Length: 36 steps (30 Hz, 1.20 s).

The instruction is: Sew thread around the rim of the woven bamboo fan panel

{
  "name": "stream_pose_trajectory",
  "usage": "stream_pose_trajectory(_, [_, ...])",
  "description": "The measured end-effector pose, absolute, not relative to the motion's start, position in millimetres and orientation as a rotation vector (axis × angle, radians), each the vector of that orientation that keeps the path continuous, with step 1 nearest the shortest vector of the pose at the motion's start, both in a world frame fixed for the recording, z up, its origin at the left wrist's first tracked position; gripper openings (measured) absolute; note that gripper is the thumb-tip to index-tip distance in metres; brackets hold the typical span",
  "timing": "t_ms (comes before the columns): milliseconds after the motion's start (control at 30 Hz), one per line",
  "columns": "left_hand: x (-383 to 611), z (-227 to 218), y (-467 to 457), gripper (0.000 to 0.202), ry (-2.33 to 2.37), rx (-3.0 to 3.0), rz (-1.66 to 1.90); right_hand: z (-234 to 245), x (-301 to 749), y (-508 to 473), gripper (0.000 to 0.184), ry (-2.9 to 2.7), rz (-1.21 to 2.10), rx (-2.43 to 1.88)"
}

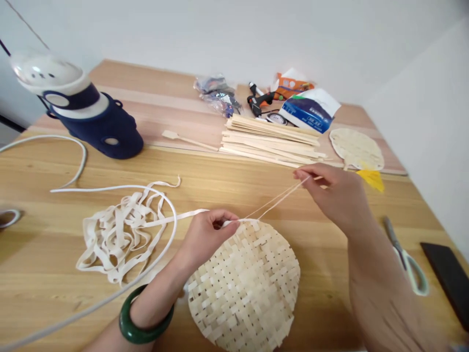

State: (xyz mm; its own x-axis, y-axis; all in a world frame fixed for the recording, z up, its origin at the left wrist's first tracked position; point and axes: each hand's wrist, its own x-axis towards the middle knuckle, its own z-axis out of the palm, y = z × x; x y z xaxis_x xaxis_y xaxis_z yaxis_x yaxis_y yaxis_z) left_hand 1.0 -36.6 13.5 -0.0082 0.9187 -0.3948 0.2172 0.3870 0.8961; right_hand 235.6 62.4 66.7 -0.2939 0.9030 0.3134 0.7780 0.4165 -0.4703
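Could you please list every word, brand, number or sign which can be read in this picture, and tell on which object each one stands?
No text can be read with certainty.
Blue packet: pale characters on its side, too blurred to read.
Orange packet: pale marks, too small to make out.
Clear plastic bags: I cannot make out any print.
Large woven disc: no lettering visible.
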Motion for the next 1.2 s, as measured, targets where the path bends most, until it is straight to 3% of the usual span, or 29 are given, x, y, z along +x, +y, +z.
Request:
stream_pose_trajectory(100, [0.7, 11.9, -36.0, 0.021, 1.519, 1.058, 0.784, 89.7, 216.6, 21.3, 0.014, -2.331, 0.61, -1.197])
stream_pose_trajectory(167, [0.1, 10.7, -35.5, 0.021, 1.513, 1.034, 0.809, 89.1, 197.9, -15.5, 0.014, -2.569, 0.738, -0.779])
stream_pose_trajectory(233, [-0.9, 9.6, -35.1, 0.021, 1.507, 1.024, 0.833, 79.0, 177.8, -50.0, 0.024, -2.548, 0.611, -0.555])
stream_pose_trajectory(333, [-2.6, 8.6, -34.8, 0.022, 1.516, 1.033, 0.855, 70.3, 160.2, -77.1, 0.019, -2.631, 0.486, -0.493])
stream_pose_trajectory(467, [-2.2, 12.1, -35.9, 0.023, 1.513, 1.04, 0.908, 87.9, 179.8, -50.7, 0.019, -2.554, 0.374, -0.597])
stream_pose_trajectory(567, [0.6, 19.5, -38.6, 0.021, 1.484, 1.057, 0.919, 90.1, 206.8, -5.5, 0.016, -2.188, 0.501, -1.141])
stream_pose_trajectory(667, [3.7, 25.4, -42.2, 0.017, 1.416, 1.128, 0.927, 69.3, 219.6, 30.5, 0.023, -1.869, 1.138, -1.488])
stream_pose_trajectory(733, [5.1, 26.3, -44.3, 0.015, 1.38, 1.176, 0.937, 52.9, 217.1, 41.6, 0.031, -1.764, 1.684, -1.469])
stream_pose_trajectory(800, [5.5, 25.6, -45.5, 0.014, 1.358, 1.199, 0.942, 42.4, 208.7, 43.6, 0.032, -1.666, 2.013, -1.407])
stream_pose_trajectory(967, [4.3, 25.6, -44.6, 0.015, 1.35, 1.168, 0.952, 39.9, 187.5, 37.1, 0.023, -1.29, 2.397, -1.296])
stream_pose_trajectory(1200, [2.2, 24.7, -44.6, 0.017, 1.354, 1.153, 0.923, 29.8, 183.0, 36.8, 0.021, -0.976, 2.539, -1.172])
